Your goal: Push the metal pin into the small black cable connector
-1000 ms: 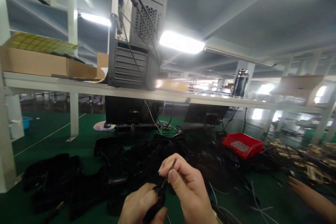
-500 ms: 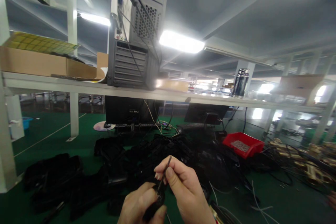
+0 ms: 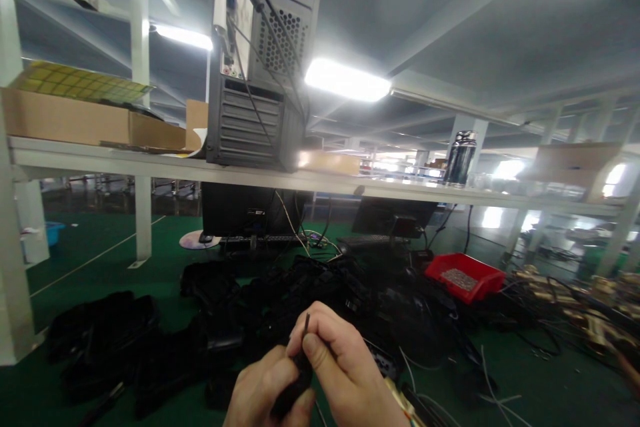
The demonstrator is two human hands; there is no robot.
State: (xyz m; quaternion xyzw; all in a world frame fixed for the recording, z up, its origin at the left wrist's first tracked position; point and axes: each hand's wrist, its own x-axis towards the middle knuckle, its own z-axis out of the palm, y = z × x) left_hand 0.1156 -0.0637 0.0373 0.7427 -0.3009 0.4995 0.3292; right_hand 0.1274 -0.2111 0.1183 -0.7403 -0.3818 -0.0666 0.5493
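Note:
Low in the middle of the view my two hands work together over a green table. My left hand (image 3: 265, 393) is closed around a dark bundled cable (image 3: 290, 392). My right hand (image 3: 340, 373) pinches a thin black tie strip (image 3: 306, 324) whose end sticks up between thumb and forefinger, right against the bundle. Beyond my hands lies a heap of black coiled cables (image 3: 310, 293).
A white shelf (image 3: 150, 170) crosses the view, carrying a grey computer tower (image 3: 260, 67), cardboard boxes (image 3: 75, 120) and a dark bottle (image 3: 457, 157). A red bin (image 3: 463, 275) sits at right among loose wires. Monitors and a keyboard stand under the shelf. Another person's hand shows faintly at far right.
My right hand has slid the tie strip down and left, closer to the bundle, so less of it sticks up. The other person's arm at lower right has withdrawn toward the edge.

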